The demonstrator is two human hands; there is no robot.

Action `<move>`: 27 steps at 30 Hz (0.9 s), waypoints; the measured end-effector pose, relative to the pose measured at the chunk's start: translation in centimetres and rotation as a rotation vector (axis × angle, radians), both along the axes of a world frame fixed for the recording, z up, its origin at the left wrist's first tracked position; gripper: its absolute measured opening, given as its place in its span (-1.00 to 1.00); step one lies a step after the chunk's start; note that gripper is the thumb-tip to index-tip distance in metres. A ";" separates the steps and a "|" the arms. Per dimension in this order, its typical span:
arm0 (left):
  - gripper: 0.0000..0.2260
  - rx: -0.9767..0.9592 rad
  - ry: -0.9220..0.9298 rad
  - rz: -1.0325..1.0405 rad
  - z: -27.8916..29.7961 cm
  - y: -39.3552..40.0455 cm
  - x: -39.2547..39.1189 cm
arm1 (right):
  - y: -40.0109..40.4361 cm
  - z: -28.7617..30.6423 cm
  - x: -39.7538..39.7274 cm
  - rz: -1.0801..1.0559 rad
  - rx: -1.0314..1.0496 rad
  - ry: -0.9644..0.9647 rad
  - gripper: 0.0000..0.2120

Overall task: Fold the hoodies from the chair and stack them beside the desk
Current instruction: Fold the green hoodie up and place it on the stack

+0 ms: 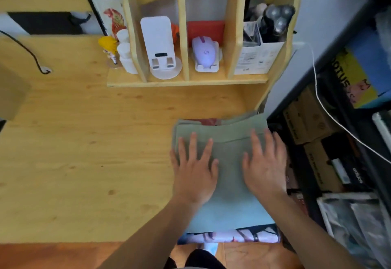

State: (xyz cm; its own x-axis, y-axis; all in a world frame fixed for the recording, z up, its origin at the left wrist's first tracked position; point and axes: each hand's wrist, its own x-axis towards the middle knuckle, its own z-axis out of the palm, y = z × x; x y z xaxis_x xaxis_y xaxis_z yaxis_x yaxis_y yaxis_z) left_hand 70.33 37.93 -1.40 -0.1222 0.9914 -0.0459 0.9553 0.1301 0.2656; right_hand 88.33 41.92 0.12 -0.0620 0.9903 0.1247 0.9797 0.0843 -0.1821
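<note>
A folded pale green hoodie [227,203] lies on top of a stack at the right end of the wooden desk [84,152]. A strip of red fabric [209,121] shows under its far edge, and a printed pale item [228,237] pokes out below its near edge. My left hand [193,169] lies flat on the hoodie's left half, fingers spread and straight. My right hand [265,163] presses flat on the right half, fingers straight. The chair is out of view.
A wooden shelf unit [186,80] stands at the desk's back with a white stand [159,46], a lilac mouse [204,54] and a shaver [277,21]. A dark rack with cardboard boxes [311,120] is right of the stack. A black cable [31,55] crosses the desk's left.
</note>
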 end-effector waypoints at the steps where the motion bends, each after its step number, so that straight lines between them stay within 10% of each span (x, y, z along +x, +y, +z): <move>1: -0.45 -0.028 0.039 -0.028 -0.4 1.0 0.3 | 1.3 -0.2 -0.7 0.072 -0.037 -0.056 -0.40; 5: -0.40 -0.204 -0.014 0.112 -3.7 4.0 -0.3 | 6.1 -5.1 0.0 0.042 -0.361 -0.068 -0.34; 13: -0.33 -0.119 -0.062 0.136 -5.4 4.4 -0.7 | 5.9 -7.6 0.3 0.019 -0.273 0.051 -0.36; 19: -0.39 -0.146 -0.795 0.694 -3.0 2.8 -3.8 | 5.9 -4.1 2.3 -0.330 -0.358 0.662 -0.21; 23: -0.75 0.007 -0.786 0.528 -0.8 2.6 -3.3 | 6.3 -2.5 3.5 -0.413 -0.508 0.805 -0.48; 27: -0.65 -0.014 -0.861 0.396 -1.8 3.8 -3.1 | 5.5 -2.4 3.9 -0.349 -0.411 0.815 -0.53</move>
